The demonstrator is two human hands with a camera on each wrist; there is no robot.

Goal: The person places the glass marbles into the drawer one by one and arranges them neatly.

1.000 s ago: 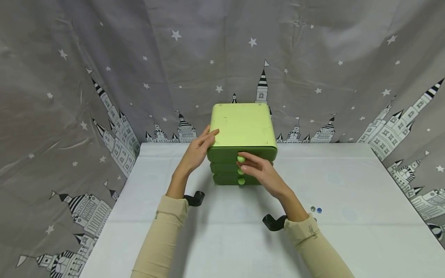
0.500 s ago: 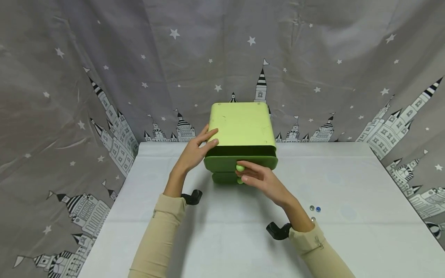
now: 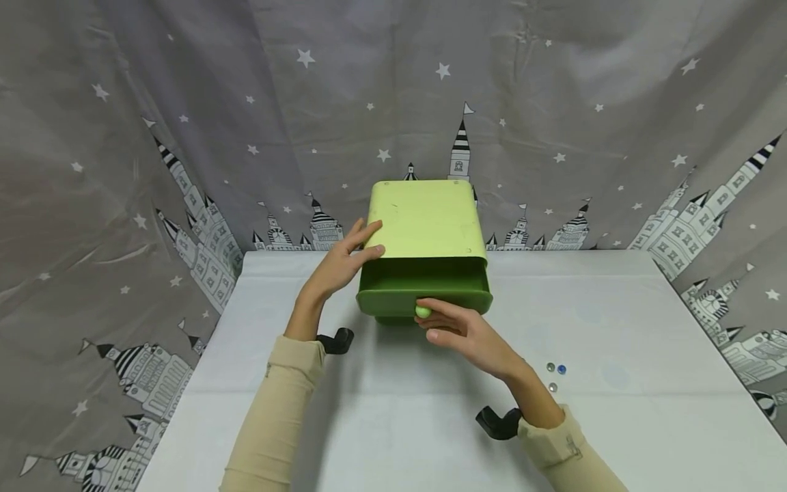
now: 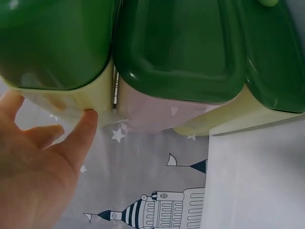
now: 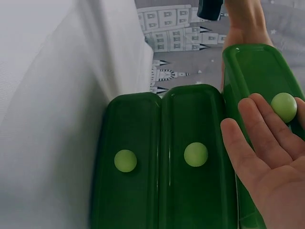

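Note:
A small chest of drawers [image 3: 424, 215] with a pale yellow-green top stands on the table. Its top drawer [image 3: 393, 303] is pulled out, showing a dark green inside. My right hand [image 3: 470, 338] holds that drawer's round light green knob [image 5: 284, 107] between its fingers. Below it, the middle drawer [image 5: 190, 124] and the bottom drawer [image 5: 128, 124] are closed in the right wrist view. My left hand [image 3: 341, 263] rests spread on the chest's left side and top edge. In the left wrist view, its fingertips [image 4: 88, 119] touch the yellow casing [image 4: 102, 93].
Several small glass beads, among them a blue bead [image 3: 562, 369], lie on the white tablecloth [image 3: 639, 321] to the right of my right forearm. Behind the chest hangs a grey curtain [image 3: 344, 89] with stars and castles. A black wrist mount [image 3: 498, 424] sticks out from each wrist.
The top drawer has slid out toward me, with my right hand at its knob moving nearer and lower. My left hand has stayed on the chest.

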